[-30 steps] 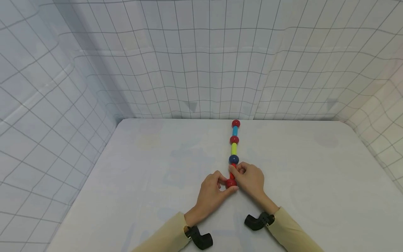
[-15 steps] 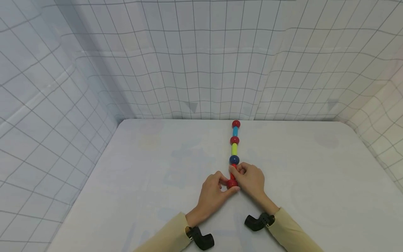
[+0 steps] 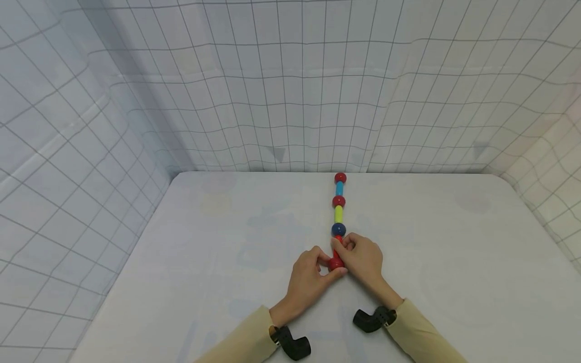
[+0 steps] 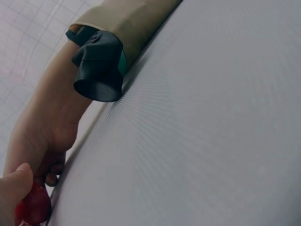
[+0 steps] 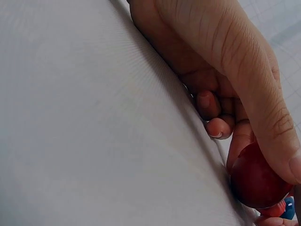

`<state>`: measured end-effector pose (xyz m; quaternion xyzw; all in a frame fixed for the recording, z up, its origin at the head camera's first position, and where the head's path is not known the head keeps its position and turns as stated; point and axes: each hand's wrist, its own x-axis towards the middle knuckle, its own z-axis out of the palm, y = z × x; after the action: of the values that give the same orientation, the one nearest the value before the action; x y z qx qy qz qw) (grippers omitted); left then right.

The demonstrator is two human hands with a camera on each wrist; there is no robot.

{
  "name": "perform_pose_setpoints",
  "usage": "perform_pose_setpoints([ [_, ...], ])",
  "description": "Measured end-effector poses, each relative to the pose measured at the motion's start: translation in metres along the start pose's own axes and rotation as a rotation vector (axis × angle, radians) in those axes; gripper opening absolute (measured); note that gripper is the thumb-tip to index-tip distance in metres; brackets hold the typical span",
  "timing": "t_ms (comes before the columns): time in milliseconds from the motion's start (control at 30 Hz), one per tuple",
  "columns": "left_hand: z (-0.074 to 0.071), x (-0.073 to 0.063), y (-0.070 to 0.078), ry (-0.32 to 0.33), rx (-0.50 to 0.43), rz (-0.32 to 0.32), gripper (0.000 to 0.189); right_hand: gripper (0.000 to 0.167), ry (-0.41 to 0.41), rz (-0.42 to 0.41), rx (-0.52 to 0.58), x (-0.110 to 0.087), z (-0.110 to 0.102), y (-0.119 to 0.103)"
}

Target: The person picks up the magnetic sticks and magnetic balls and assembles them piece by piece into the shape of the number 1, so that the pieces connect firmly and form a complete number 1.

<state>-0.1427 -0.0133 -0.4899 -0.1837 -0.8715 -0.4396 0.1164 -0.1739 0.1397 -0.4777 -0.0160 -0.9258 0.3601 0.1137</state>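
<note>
A straight chain of balls and short rods lies on the white table, running away from me in the head view. At its near end is a red ball (image 3: pixel 336 264), which my left hand (image 3: pixel 307 280) pinches between thumb and finger. My right hand (image 3: pixel 363 258) pinches the red rod (image 3: pixel 337 249) just beyond that ball. Farther along come a dark blue ball (image 3: pixel 338 230), a yellow-green rod (image 3: pixel 339 214), another red ball (image 3: pixel 338 201), a light blue rod (image 3: pixel 339 189) and a last red ball (image 3: pixel 340 177). In the right wrist view, the near red ball (image 5: pixel 259 178) sits under the left thumb.
The white table (image 3: pixel 218 237) ends at a grid-patterned curtain (image 3: pixel 290 91) behind, with more curtain at both sides. The far ball lies close to the back edge. Black wrist mounts (image 3: pixel 294 345) sit on both forearms, below beige sleeves (image 3: pixel 245 339).
My left hand and the near red ball have shifted slightly to the right, and the chain has straightened a little with them. Both hands keep their holds.
</note>
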Motion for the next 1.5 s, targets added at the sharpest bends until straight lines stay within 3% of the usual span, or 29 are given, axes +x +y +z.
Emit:
perform_pose_setpoints([
  [833,0.0010,-0.0009,0.0010,-0.001,0.007,-0.015,0.038,0.030,-0.009,-0.014,0.002,0.0003,0.0006,0.0018],
  [1500,0.0009,-0.0009,0.0009,0.007,0.011,0.000,0.036,0.027,-0.067,0.041,0.010,0.0012,-0.0010,0.0018],
])
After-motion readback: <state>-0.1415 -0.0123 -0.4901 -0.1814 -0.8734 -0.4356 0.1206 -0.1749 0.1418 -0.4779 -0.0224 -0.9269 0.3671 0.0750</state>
